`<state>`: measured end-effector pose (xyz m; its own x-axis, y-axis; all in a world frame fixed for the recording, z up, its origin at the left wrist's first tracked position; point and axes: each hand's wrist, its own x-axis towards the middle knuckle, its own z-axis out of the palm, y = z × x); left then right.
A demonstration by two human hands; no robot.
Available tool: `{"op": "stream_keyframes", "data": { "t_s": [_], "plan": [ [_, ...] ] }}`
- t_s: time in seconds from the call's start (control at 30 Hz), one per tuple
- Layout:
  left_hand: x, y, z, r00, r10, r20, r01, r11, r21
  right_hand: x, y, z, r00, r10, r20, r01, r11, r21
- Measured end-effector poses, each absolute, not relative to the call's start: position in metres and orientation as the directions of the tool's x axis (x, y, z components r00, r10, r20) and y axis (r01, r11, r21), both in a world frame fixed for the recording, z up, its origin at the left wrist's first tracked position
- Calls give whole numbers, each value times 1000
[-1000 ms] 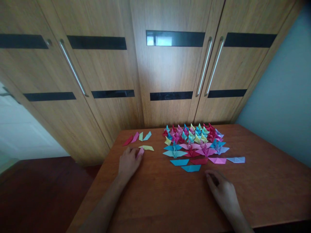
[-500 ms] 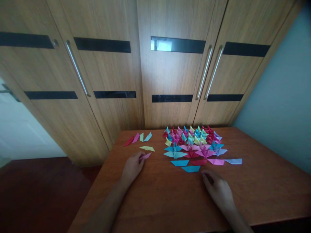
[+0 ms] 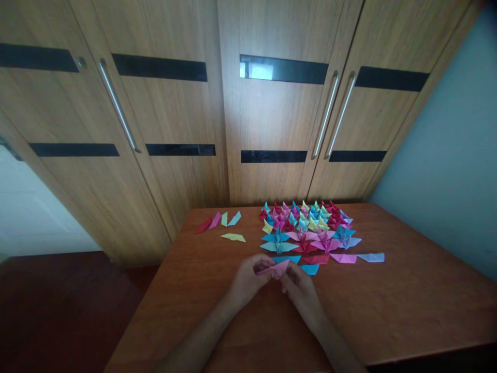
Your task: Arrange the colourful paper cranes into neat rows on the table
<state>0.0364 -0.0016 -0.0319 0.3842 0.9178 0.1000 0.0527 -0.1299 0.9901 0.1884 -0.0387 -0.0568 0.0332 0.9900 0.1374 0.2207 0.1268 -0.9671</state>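
A folded pink paper piece (image 3: 280,268) is held between both hands above the table. My left hand (image 3: 250,280) pinches its left end, and my right hand (image 3: 301,290) has its fingers closed on the right end. Just behind the hands lie flat folded strips: a teal one (image 3: 287,259), partly covered by the left hand and the paper, a second blue one (image 3: 310,269), a red one (image 3: 316,259), a pink one (image 3: 345,258) and a pale blue one (image 3: 371,257). Beyond them, folded paper cranes (image 3: 303,220) stand in close rows.
At the table's back left lie a red strip (image 3: 203,225), a magenta strip (image 3: 215,220), two pale green-blue pieces (image 3: 234,218) and a yellow strip (image 3: 233,237). A wooden wardrobe (image 3: 267,119) rises behind the brown table (image 3: 411,300).
My left hand has moved right with the pink paper, from beside the yellow strip to the table's middle. My right hand has moved left and taken hold of the paper too.
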Motion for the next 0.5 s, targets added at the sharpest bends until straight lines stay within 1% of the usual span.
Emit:
{"op": "stream_keyframes", "data": {
  "t_s": [0.13,0.3,0.37,0.5],
  "plan": [
    [36,-3,-42,398,914,79,84,-122,989,188,-38,-58,111,980,168,276,132,-952],
    [31,-4,-44,450,892,50,200,-155,967,191,-48,-49,89,977,193,291,160,-943],
    [31,-5,-44,448,893,48,202,-153,967,193,-51,-47,100,977,188,292,152,-944],
    [31,-6,-44,430,902,20,206,-119,971,208,-54,-46,183,968,174,277,119,-953]
  ]
}}
